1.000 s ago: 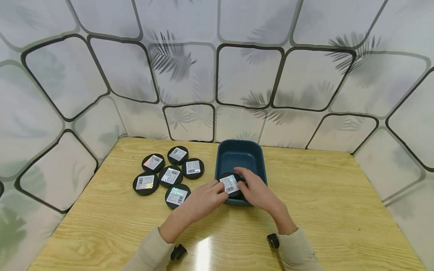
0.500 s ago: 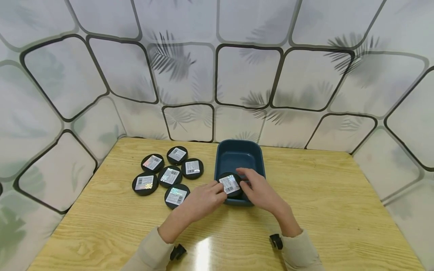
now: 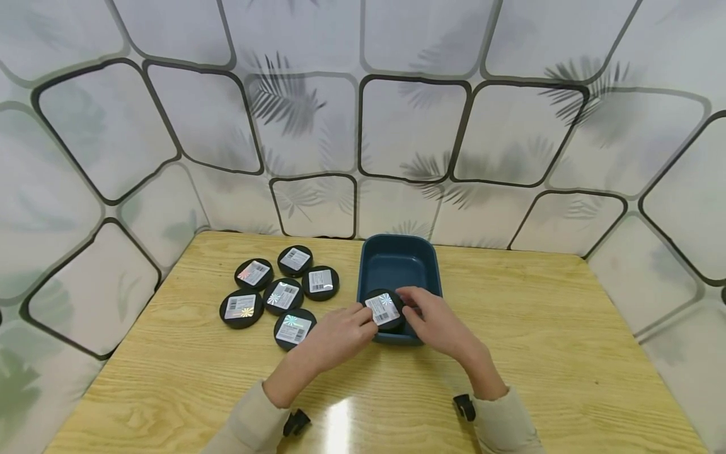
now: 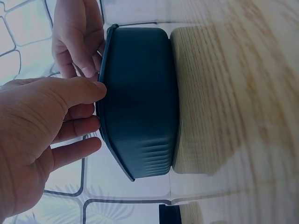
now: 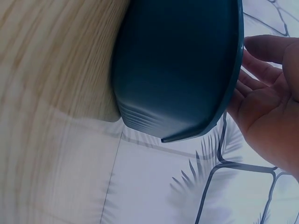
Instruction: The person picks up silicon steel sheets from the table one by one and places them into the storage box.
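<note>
A round black flat container [image 3: 383, 309] with a white barcode label lies label up within the near left part of a dark blue rectangular bin [image 3: 399, 261]. My left hand [image 3: 339, 335] pinches its left edge. At its right side is my right hand [image 3: 441, 323], fingers loosely bent over the bin, thumb close to the container's edge. In the left wrist view the left fingers [image 4: 77, 127] reach over the bin's rim. The right wrist view shows the right fingers [image 5: 261, 74] behind the rim; what lies beneath the container is hidden.
Several similar labelled black containers [image 3: 283, 296] lie grouped on the wooden table [image 3: 539, 353] left of the bin. A patterned curtain [image 3: 414, 132] stands behind the table and at both sides. Black wrist straps show at both sleeves.
My right hand has eased slightly away from the container, its thumb moving off the label to the edge. The left hand and the container have hardly moved.
</note>
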Motion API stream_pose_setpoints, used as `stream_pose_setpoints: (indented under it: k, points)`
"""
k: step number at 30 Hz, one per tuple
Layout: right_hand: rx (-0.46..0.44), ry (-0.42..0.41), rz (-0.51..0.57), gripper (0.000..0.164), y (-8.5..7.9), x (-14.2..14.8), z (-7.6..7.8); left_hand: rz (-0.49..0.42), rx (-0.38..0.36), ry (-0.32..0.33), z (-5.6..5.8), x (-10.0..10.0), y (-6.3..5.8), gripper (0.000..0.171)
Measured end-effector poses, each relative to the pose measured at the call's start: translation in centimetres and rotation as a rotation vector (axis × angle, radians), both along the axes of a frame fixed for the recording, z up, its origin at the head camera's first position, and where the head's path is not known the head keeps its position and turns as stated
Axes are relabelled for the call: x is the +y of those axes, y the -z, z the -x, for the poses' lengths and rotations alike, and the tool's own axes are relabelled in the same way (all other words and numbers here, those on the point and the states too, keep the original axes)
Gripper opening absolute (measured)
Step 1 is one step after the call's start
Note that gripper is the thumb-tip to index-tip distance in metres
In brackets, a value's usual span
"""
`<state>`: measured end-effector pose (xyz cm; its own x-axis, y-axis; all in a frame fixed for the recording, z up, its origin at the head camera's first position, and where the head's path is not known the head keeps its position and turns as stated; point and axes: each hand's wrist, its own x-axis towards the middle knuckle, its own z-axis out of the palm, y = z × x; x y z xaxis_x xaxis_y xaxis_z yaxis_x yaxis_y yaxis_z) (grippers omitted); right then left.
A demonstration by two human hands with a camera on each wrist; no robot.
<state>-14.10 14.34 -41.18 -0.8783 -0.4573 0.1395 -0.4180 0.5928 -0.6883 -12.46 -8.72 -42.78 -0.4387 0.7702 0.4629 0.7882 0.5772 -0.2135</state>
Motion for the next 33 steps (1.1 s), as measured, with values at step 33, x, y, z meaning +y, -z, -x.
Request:
stream_pose_setpoints:
  k: [33]
  points:
    - [0.256, 0.022, -0.161, 0.038, 0.3, 4.7, -2.6, -0.01, 0.005, 0.011, -0.1, 0.0, -0.2, 0.009]
